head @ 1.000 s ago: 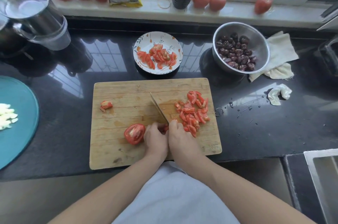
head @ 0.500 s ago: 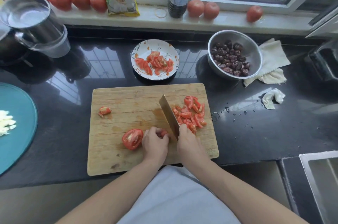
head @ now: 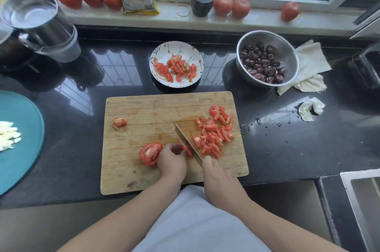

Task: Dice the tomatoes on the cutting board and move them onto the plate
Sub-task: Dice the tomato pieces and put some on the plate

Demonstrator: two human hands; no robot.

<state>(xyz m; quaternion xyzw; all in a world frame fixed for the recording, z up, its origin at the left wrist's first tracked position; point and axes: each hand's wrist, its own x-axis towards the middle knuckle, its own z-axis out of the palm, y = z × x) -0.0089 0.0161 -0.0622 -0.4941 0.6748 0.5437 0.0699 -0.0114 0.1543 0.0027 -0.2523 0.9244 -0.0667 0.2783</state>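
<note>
Sunlit black table carries the cutting board (head: pixel 144 112). Right hand (head: pixel 221 182) has its grip closed round the knife (head: pixel 188 142); left hand (head: pixel 172 162) pinches a tomato piece (head: pixel 178 148) beside the blade. Keep fingertips tucked, slice straight down. Diced pile (head: pixel 213 132) lies beyond the knife, plate (head: pixel 164 51) farther off.

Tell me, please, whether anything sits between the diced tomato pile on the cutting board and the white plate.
Nothing visible does. Between the diced tomato pile and the white plate lie only bare cutting board and dark counter.
</note>
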